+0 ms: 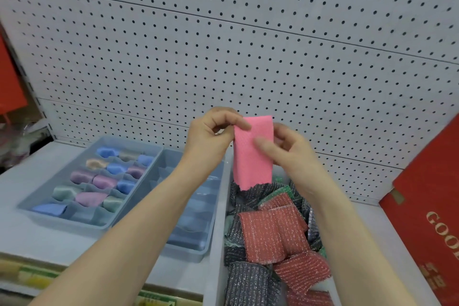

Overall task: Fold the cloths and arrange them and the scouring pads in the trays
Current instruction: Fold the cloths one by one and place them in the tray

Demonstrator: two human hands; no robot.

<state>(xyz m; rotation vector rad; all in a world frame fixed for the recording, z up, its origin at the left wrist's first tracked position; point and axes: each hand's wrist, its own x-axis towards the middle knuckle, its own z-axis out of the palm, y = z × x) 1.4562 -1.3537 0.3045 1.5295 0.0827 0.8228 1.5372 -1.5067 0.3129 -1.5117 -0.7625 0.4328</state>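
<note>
In the head view, a pink cloth [252,154] is held up before the pegboard [248,45], above the bin [218,206] of scouring pads [270,233]. Its upper left edge is pinched by the left hand [211,131], and its right side is gripped by the right hand [285,149], thumb in front. The folding step is judged to be in hand, since the cloth hangs already as a narrow doubled strip. One more fold is probably needed, and then a free compartment must be found, perhaps in the second tray [188,253], which is partly hidden by the forearm, beside the first tray [32,204], mostly filled with folded cloths [104,181].
</note>
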